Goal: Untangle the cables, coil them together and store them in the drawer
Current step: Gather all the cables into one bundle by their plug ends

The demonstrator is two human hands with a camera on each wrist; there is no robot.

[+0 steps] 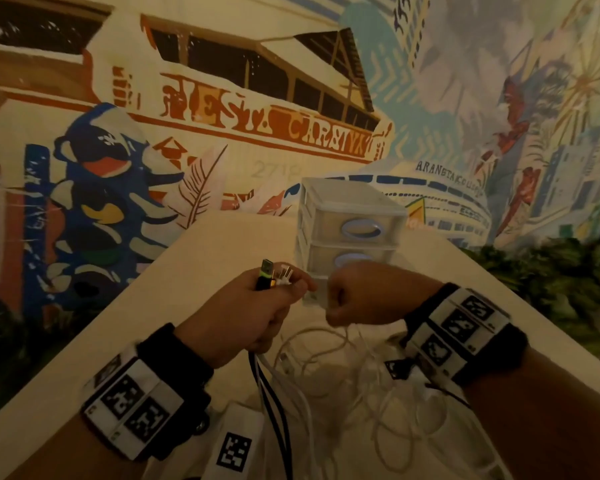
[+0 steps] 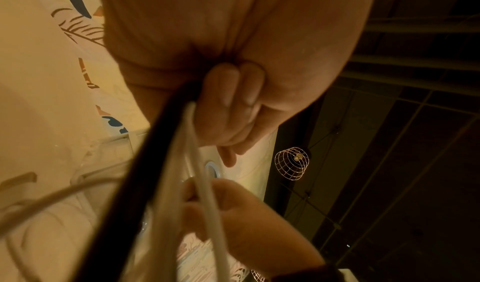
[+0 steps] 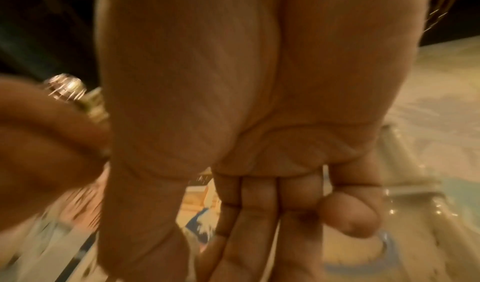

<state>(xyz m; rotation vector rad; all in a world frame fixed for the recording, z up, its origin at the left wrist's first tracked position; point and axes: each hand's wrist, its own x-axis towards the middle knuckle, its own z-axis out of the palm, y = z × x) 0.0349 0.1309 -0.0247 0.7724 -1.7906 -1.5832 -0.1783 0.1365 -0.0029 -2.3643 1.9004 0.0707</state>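
Observation:
My left hand (image 1: 250, 306) grips a bunch of cable ends upright, their plugs (image 1: 274, 271) sticking out above the fist. A black cable (image 1: 274, 410) and white cables hang from it to the loose white tangle (image 1: 361, 393) on the table. In the left wrist view the fingers (image 2: 228, 93) curl round the black cable (image 2: 135, 183) and a white cable (image 2: 202, 183). My right hand (image 1: 354, 296) is just right of the plugs, fingers pointing down at a white loop. Its palm (image 3: 259, 101) looks bare and the little finger is curled. The fingertips are hidden.
A clear plastic drawer unit (image 1: 326, 202) with blue handles stands on the white table (image 1: 222, 244) just behind my hands, drawers closed. A white box with a black marker (image 1: 234, 448) lies near the front edge. A painted wall rises behind the table.

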